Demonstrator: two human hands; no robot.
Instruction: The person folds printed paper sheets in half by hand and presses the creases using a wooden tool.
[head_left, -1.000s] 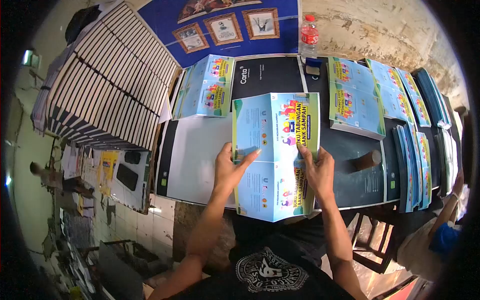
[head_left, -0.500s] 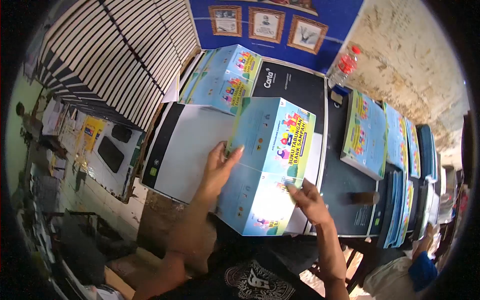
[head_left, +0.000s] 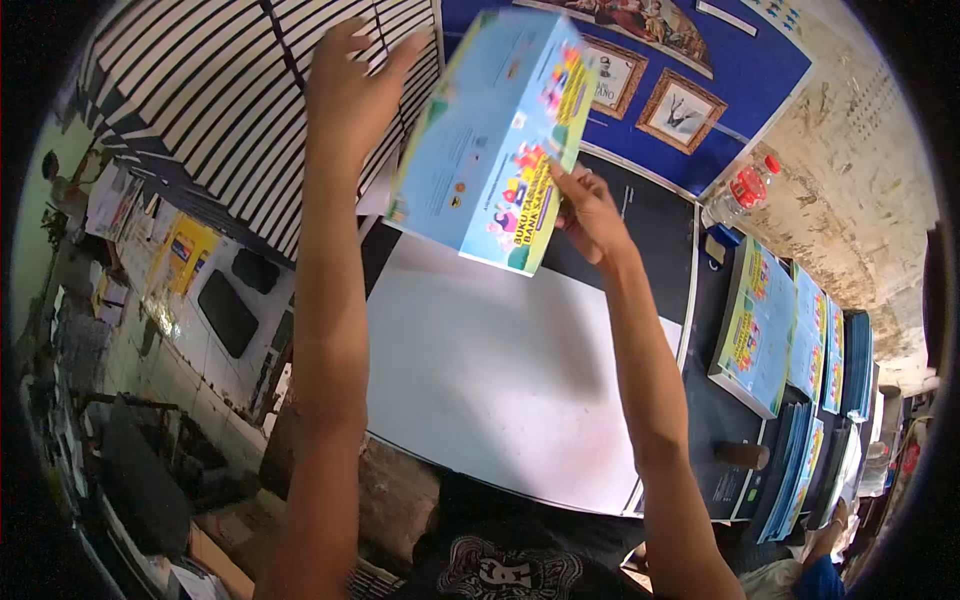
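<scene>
My right hand (head_left: 592, 212) pinches the right edge of a printed cover sheet (head_left: 470, 150), light blue with green and yellow, lettered "Buku Tabungan Bank Sampah". The sheet is raised and tilted above the far end of the table, and its upper part is blurred. To its left, my left hand (head_left: 355, 95) is lifted with thumb and fingers spread, holding nothing and apart from the sheet. Below both hands lies a large white sheet (head_left: 480, 370) on the black tabletop. Whatever lies behind the raised cover sheet is hidden.
On the right stand a thick stack of printed covers (head_left: 755, 325), more bundles (head_left: 790, 470), a dark cylinder (head_left: 742, 456) and a plastic bottle with a red cap (head_left: 745, 190). A striped blind (head_left: 200, 110) borders the left; a blue wall panel (head_left: 640, 150) stands behind.
My left hand has let go of the cover sheets and risen up and left. My right hand has carried a sheet up and away from me, baring the white sheet below.
</scene>
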